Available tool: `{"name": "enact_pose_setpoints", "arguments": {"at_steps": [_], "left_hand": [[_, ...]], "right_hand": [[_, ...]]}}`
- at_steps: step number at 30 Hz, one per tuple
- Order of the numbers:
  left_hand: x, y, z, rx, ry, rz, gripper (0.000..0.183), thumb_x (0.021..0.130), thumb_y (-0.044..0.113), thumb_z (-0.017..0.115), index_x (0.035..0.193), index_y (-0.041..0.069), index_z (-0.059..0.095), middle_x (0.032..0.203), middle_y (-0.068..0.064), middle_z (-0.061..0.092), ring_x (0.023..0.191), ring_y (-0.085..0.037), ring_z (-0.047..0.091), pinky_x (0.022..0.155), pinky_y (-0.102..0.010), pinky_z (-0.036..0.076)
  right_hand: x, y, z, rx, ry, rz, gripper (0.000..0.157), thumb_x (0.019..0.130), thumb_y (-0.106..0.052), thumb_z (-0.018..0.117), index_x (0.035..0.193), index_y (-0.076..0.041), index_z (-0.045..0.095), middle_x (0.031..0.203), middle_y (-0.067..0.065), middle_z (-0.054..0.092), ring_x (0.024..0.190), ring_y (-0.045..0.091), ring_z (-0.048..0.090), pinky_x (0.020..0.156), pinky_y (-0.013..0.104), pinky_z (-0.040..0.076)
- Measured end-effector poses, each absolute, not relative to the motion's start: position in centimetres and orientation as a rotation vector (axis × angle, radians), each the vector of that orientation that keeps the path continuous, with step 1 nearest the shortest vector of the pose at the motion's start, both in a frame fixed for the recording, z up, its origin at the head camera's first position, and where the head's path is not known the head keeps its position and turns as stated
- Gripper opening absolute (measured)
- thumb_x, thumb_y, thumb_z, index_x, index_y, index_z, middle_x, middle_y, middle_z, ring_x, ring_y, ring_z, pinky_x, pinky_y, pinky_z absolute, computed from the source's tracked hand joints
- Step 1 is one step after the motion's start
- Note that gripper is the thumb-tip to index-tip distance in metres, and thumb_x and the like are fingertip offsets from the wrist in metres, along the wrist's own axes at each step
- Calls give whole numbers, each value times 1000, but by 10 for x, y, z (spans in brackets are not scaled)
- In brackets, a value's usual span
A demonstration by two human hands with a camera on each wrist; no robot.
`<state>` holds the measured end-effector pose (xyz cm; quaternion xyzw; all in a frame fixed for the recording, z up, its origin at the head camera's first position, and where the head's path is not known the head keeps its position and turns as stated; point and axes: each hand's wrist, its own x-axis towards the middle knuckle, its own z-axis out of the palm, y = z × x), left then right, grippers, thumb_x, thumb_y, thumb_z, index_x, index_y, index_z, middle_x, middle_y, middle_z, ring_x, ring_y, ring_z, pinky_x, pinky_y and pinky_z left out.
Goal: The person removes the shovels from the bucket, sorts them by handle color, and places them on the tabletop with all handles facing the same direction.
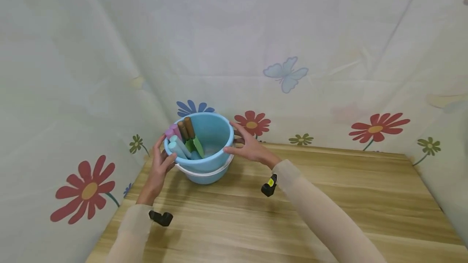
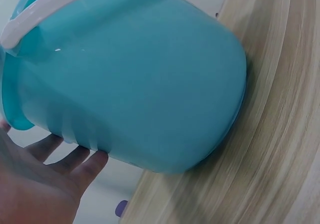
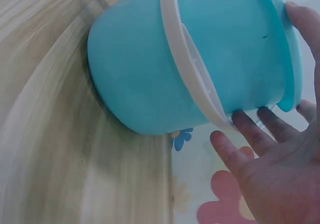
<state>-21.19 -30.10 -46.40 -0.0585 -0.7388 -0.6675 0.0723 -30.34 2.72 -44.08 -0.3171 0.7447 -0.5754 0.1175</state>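
Note:
A light blue bucket point(image 1: 204, 177) stands on the wooden table near its back left corner, its white handle point(image 3: 182, 59) swung down across the front. Inside, leaning on the left wall, are two brown-handled tools with green blades point(image 1: 198, 146), two pale blue rods point(image 1: 176, 149) and pink ones point(image 1: 175, 130). My left hand point(image 1: 159, 169) touches the bucket's left side with extended fingers, thumb by the rim. On the opposite side my right hand point(image 1: 252, 147) is spread, thumb and forefinger at the rim, other fingers extended along the wall.
The wooden table point(image 1: 329, 198) stretches away to the right and towards me. Pale fabric walls point(image 1: 234, 44) printed with flowers and a butterfly rise along the table's back and sides, close behind the bucket. Black wrist cameras point(image 1: 269, 186) sit at both cuffs.

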Motion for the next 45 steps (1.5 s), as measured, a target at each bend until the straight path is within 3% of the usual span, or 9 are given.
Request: {"name": "enact_pose_setpoints", "arguments": {"at_steps": [7,14,21,27,33,35,40,45], "left_hand": [[-215,-300,-463,-155,-2252,-1993,72,106,35,52,163,35,8,165,-13,25,150,-26,29,109,-40,41],[-215,-304,-469,-159,-2233,-2003,72,106,35,52,163,36,8,165,-15,24,151,-28,28,115,-59,32],[-217,-303,-470,-154,-2238,-1962,70,107,35,52,163,36,9,165,-14,26,150,-28,31,108,-38,43],[-218,-302,-474,-172,-2239,-1926,69,108,36,50,163,37,8,166,-14,24,149,-29,31,111,-55,38],[-218,-303,-477,-174,-2219,-1919,68,109,34,47,163,36,7,165,-15,26,147,-30,33,98,-24,47],[-217,-303,-476,-183,-2203,-1929,68,109,32,47,163,35,7,165,-15,26,147,-31,33,95,-19,47],[-214,-301,-475,-180,-2208,-1928,68,109,32,48,164,34,7,165,-14,25,148,-30,32,98,-25,47],[-212,-301,-475,-169,-2217,-1913,67,109,33,47,163,36,8,166,-12,24,149,-28,31,106,-39,45]], "right_hand": [[-312,37,-414,-971,2326,-1475,94,89,-36,81,163,-28,23,155,13,43,131,38,55,99,53,52],[-319,35,-380,-1024,2389,-1319,96,87,-42,82,163,-27,25,160,15,40,140,39,47,108,55,45],[-327,20,-350,-1047,2454,-1162,93,88,-44,81,162,-27,28,163,15,32,142,42,43,106,54,47],[-337,0,-327,-1151,2540,-975,89,88,-45,80,161,-23,33,163,10,35,142,37,42,106,53,46],[-346,-23,-316,-1196,2539,-909,83,88,-42,80,158,-22,39,157,15,44,139,38,46,104,53,48],[-349,-31,-315,-1198,2529,-914,83,89,-41,80,158,-23,38,156,15,46,139,37,47,104,52,49],[-354,-47,-317,-1208,2526,-927,82,91,-39,79,159,-20,37,154,17,48,134,38,53,101,51,52],[-356,-65,-321,-1235,2527,-942,79,91,-35,79,157,-17,40,147,20,53,126,39,59,97,49,55]]}}
